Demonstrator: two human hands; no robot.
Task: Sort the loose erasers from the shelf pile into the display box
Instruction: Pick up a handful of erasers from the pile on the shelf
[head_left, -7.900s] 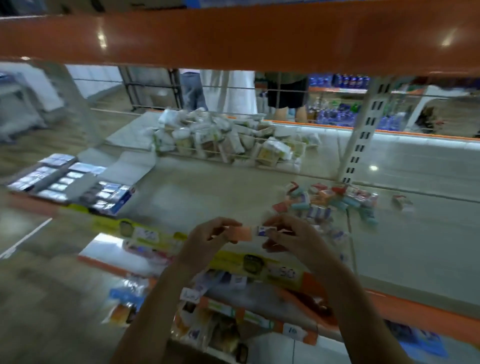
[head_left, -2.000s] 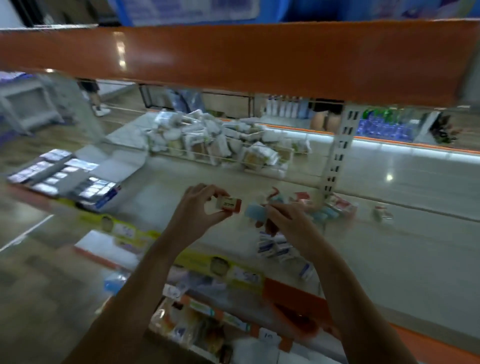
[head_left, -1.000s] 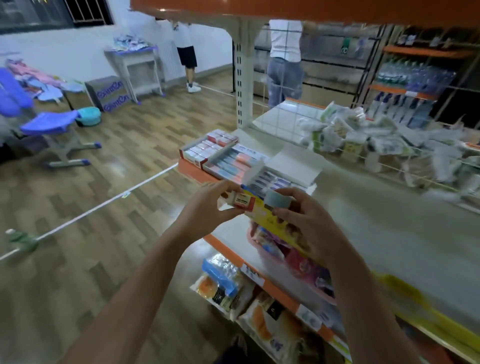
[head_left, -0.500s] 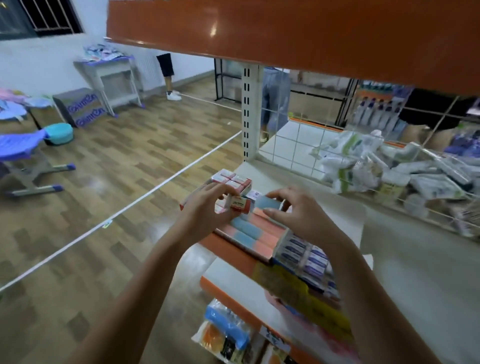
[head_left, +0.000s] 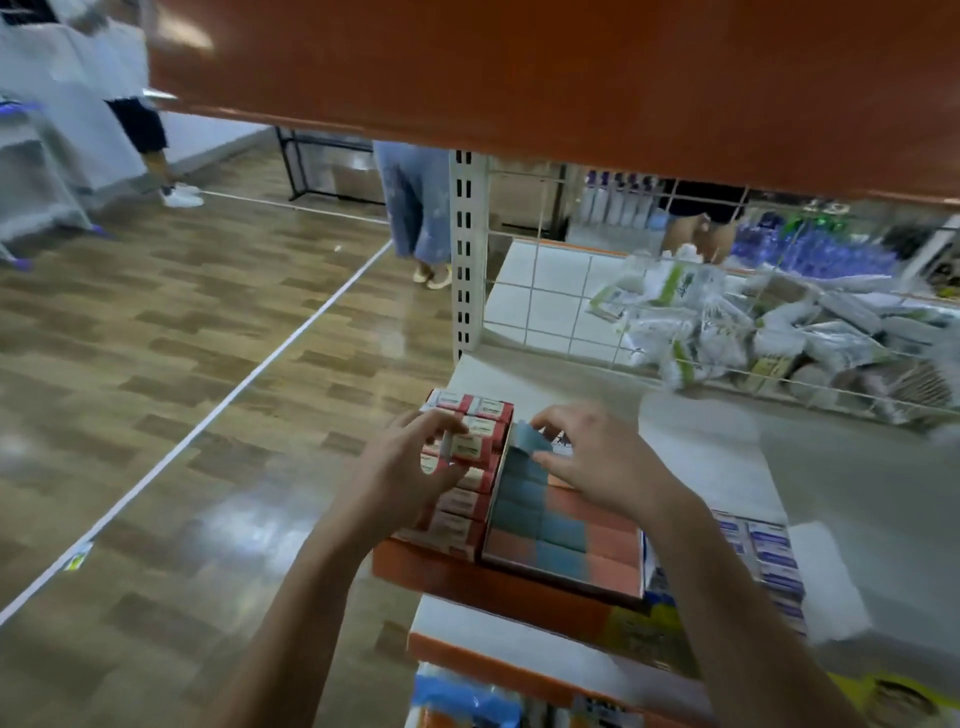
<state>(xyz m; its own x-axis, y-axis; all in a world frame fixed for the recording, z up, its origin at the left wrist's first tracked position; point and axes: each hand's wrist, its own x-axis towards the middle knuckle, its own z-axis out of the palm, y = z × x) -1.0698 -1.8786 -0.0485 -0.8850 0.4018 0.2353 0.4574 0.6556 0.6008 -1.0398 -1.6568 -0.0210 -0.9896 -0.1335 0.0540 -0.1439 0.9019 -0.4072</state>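
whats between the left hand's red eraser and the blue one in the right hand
Head view: only the display box's thin white divider wall, separating red-sleeved rows from blue-and-orange rows.

Red-sleeved eraser (head_left: 466, 446) and tilted blue eraser (head_left: 530, 441) held over the part-filled display box (head_left: 563, 577)

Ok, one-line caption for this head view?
Left hand holds a red-and-white sleeved eraser; right hand lowers a blue eraser into the display box.

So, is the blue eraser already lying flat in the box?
Not yet. The blue eraser is tilted, pinched by the right hand above the box's back row.
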